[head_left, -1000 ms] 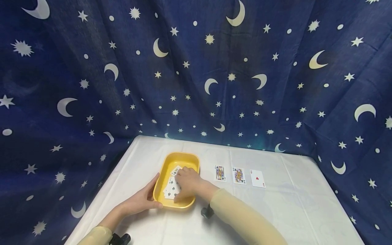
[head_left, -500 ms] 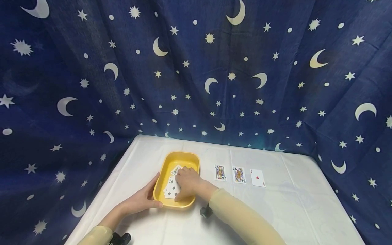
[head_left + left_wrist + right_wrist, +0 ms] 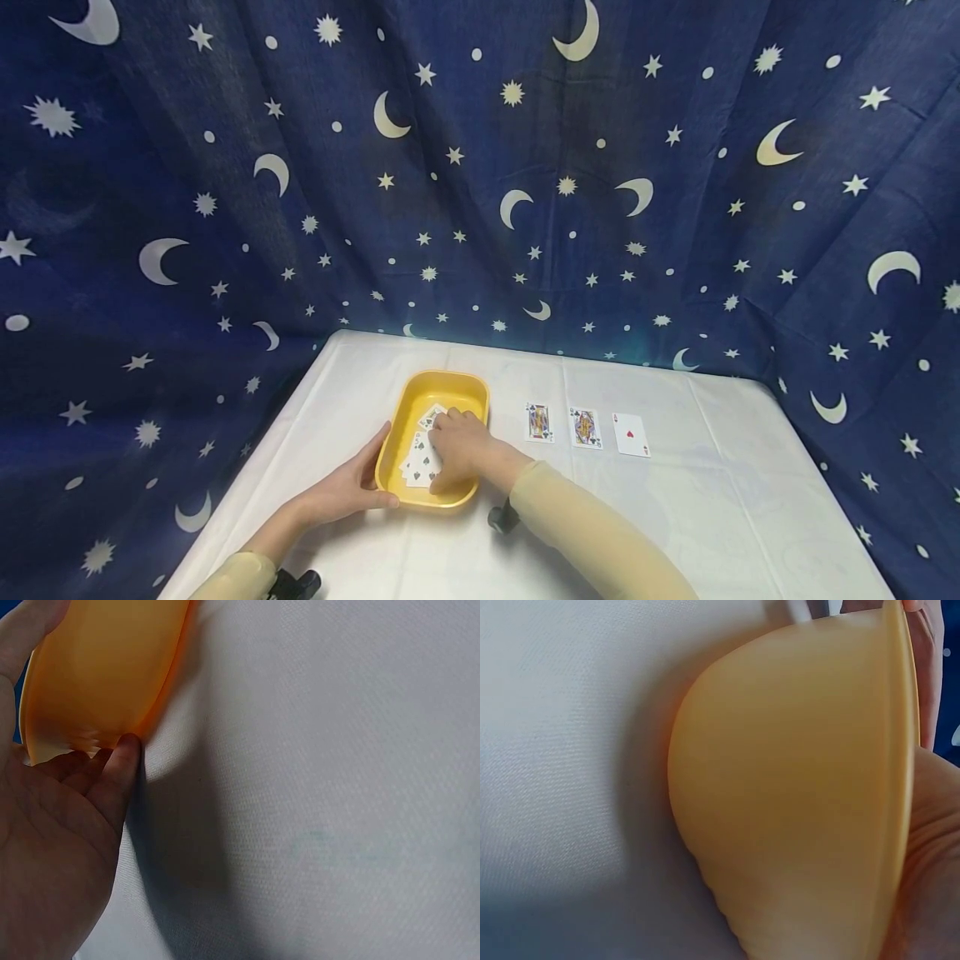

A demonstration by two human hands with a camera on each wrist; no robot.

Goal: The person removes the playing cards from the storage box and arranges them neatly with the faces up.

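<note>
A yellow plastic tray (image 3: 448, 381) stands on the white-covered table with several playing cards (image 3: 420, 460) lying face up inside; a spade card shows on top. My left hand (image 3: 347, 490) holds the tray at its left side, thumb at the near-left rim, and in the left wrist view the fingers (image 3: 120, 769) press against its outer wall. Reaching over the right rim, my right hand (image 3: 463, 450) pinches cards in the tray between thumb and fingers. It hides part of those cards. The right wrist view shows mostly the tray's outer wall (image 3: 795, 780).
Right of the tray, a jack (image 3: 539, 422), a queen (image 3: 586, 428) and an ace of hearts (image 3: 632, 435) lie face up in a row. A dark blue curtain (image 3: 480, 167) with moons and stars hangs behind the table (image 3: 705, 500).
My right thumb has shifted very slightly to the right over the cards, and the right sleeve has drawn a little leftward. My left hand and the tray stay in place.
</note>
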